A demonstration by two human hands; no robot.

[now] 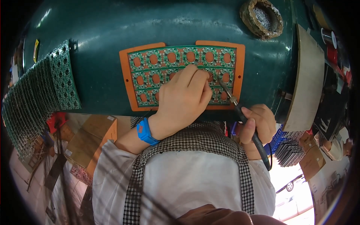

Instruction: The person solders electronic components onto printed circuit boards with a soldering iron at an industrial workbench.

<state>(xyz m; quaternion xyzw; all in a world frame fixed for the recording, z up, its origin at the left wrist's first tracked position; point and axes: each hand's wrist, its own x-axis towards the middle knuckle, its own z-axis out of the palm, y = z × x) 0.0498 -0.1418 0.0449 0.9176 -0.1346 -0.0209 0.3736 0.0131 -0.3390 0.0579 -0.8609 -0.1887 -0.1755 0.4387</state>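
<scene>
A green circuit board panel (181, 68) with rows of oval openings lies in an orange holder tray (125, 80) on the dark green table. My left hand (183, 95), with a blue wristband at its wrist, rests over the panel's middle and lower part and hides some of it. Its thumb and fingertips are pinched close to the board; whatever is between them is too small to name. In my right hand (261, 122) is a soldering iron (240, 108), gripped by its dark handle. The iron's tip points up and left to the board, just right of my left fingertips.
At the left edge, a fanned row of circuit board panels (41, 88) stands on the table. A crusted round bowl (261, 17) sits far right. Beyond the right side are a pale flat board (306, 80) and a wire spool (328, 38). Cardboard boxes (90, 137) lie lower left.
</scene>
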